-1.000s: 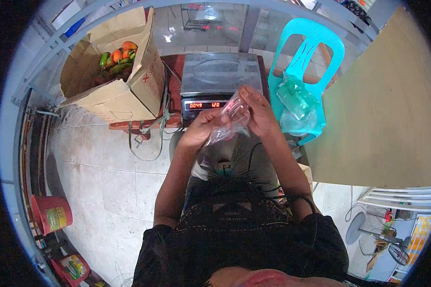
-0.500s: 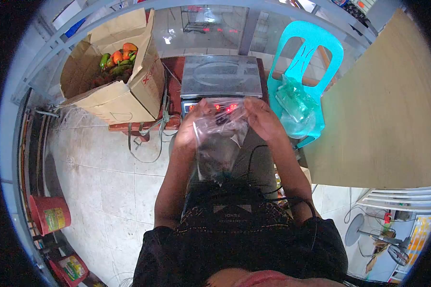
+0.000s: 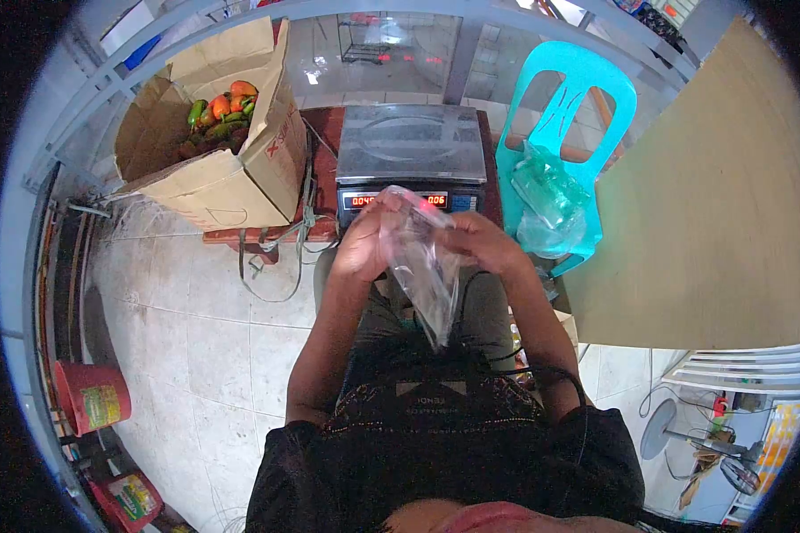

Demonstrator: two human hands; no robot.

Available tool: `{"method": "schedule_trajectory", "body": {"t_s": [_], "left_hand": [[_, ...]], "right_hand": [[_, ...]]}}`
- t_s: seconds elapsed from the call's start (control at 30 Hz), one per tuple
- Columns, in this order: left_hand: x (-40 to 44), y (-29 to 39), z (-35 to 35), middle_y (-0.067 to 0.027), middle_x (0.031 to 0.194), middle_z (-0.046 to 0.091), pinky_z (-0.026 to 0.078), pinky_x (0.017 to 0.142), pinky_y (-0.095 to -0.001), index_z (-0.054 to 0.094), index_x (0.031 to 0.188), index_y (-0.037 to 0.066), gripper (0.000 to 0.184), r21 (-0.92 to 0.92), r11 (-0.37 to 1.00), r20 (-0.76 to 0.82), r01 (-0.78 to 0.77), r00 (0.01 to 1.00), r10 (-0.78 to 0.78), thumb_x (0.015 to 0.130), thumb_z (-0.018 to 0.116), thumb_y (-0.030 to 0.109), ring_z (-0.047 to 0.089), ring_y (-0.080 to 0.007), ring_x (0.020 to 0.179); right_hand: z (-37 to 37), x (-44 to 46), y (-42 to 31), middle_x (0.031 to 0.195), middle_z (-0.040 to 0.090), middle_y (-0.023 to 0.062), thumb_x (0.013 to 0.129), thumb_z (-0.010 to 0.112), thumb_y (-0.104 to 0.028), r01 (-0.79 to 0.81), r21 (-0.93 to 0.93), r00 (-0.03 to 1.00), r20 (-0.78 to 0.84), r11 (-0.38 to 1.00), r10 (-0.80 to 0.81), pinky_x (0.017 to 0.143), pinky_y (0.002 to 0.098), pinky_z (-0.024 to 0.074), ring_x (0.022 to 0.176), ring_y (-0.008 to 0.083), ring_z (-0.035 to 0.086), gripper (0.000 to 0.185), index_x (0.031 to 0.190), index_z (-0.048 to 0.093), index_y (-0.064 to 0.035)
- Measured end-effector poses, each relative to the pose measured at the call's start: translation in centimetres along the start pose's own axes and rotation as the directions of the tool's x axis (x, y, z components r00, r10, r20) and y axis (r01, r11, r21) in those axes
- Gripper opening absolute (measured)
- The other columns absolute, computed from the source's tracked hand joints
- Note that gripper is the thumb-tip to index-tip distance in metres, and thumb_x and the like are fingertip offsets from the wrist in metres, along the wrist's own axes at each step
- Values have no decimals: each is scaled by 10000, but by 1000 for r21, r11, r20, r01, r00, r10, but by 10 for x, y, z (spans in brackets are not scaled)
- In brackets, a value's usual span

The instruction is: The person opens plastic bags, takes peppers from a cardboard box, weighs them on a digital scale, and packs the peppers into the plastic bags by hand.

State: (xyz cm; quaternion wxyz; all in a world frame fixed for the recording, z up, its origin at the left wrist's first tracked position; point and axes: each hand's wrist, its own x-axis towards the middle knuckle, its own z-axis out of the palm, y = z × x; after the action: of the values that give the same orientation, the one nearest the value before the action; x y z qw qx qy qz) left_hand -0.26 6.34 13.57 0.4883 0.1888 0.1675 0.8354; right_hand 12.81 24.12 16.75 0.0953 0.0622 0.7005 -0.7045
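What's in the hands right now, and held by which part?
A clear plastic bag. The left hand grips it near its upper end; the right hand is at the opposite side, its exact grip unclear.

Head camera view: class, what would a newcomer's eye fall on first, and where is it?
The bright turquoise chair stands out at upper right. Orange and green peppers glow in a cardboard box at upper left. Centrally, a clear plastic bag shines between the left hand and right hand.
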Motion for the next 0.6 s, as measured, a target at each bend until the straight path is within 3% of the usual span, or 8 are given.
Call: {"method": "schedule_trajectory", "body": {"t_s": [0.1,0.2,0.3,0.37,0.43,0.47,0.53,0.6], "left_hand": [[-5,3,6,-32,989,595,489,806,-287,541,1083,59,260,156,987,-82,42,996,-30,907,595,242,597,-149,936],[-6,5,-10,-18,940,597,477,762,-254,552,1048,63,274,379,890,9,255,960,-279,892,614,279,585,-117,910],[-18,7,-10,-26,952,615,475,739,-255,572,1069,46,286,485,816,-18,316,936,-351,876,626,250,593,-101,858],[-21,5,-25,-54,1025,620,481,794,-292,542,1127,12,330,506,831,-32,230,968,-248,907,591,252,608,-137,882],[-13,7,0,-39,988,614,465,815,-299,553,1102,42,268,314,942,-146,122,986,-79,913,577,229,595,-141,877],[-9,6,10,-32,970,611,457,826,-302,559,1090,57,237,219,975,-211,49,977,-2,916,569,218,589,-143,874],[-7,0,9,-7,889,568,444,716,-286,543,1058,81,155,41,999,-133,15,991,-9,945,525,187,548,-123,776],[-7,-4,10,12,824,541,426,657,-270,537,1030,92,126,-142,989,-50,36,998,-43,956,513,192,514,-104,703]], "right_hand": [[0,3,2,709,580,-10,945,543,-261,139,427,969,-246,894,-33,582,240,487,622,87,566,201,986,611,-76],[5,13,-4,784,600,6,954,532,-275,401,619,902,-395,675,-173,610,265,455,694,111,566,221,941,605,-68],[-3,22,14,779,599,27,962,516,-280,317,770,893,-46,553,-447,649,286,476,711,143,583,229,928,597,-68],[-22,24,23,748,610,22,959,519,-281,86,849,867,195,522,-460,692,306,492,728,147,600,227,957,606,-72],[-13,19,13,759,610,13,949,533,-309,85,670,927,218,737,-305,717,301,485,746,131,585,259,942,620,-66],[3,11,8,787,606,6,940,545,-337,134,396,983,63,908,-173,721,286,469,756,113,562,292,912,630,-58],[8,4,2,823,614,4,928,566,-327,70,48,994,-82,996,-66,725,268,459,764,94,546,296,938,629,-38],[-5,-1,6,840,639,14,923,582,-253,6,-16,1000,20,1000,-6,725,261,472,762,92,558,271,1049,609,-14]]}}
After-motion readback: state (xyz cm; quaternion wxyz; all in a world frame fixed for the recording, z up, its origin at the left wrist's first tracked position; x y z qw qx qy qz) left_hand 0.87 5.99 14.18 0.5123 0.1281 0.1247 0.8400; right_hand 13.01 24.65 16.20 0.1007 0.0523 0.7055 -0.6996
